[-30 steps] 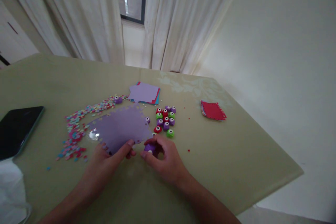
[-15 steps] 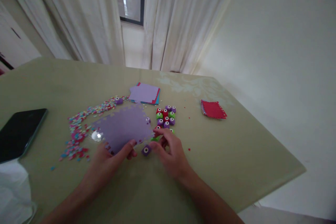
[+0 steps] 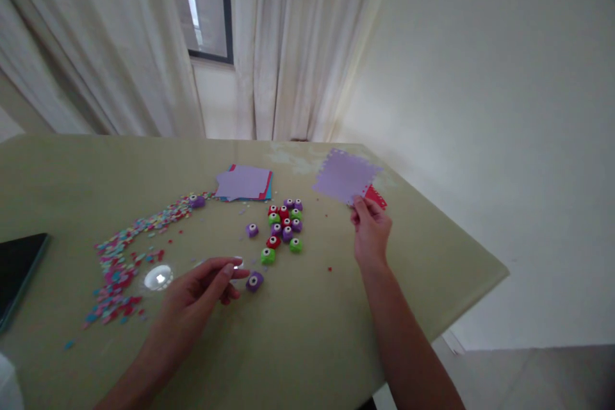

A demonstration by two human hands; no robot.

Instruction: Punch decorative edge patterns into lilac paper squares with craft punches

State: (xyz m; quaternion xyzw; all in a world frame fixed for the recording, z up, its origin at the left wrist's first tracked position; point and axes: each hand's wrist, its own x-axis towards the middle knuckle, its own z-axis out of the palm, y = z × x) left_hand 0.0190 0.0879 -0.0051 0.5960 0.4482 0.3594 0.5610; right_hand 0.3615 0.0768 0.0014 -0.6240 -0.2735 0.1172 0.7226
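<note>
My right hand (image 3: 370,230) pinches a lilac paper sheet with punched edges (image 3: 344,176) and holds it above a red punched sheet (image 3: 377,196) at the table's far right. My left hand (image 3: 202,286) hovers low over the table with fingers loosely apart and nothing in them, its fingertips beside a purple craft punch (image 3: 254,280). A cluster of several red, green and purple punches (image 3: 284,225) lies between my two hands.
A stack of coloured paper squares (image 3: 244,182) lies at the back. Confetti scraps (image 3: 129,248) trail across the left of the olive table (image 3: 307,327). A dark phone (image 3: 16,269) sits at the left edge. Curtains and a wall stand behind; the table's right edge is close.
My right hand left the purple punch, took the lilac sheet from my left hand and carried it to the far right over the red sheet. My left hand is now empty. The view shifted right.
</note>
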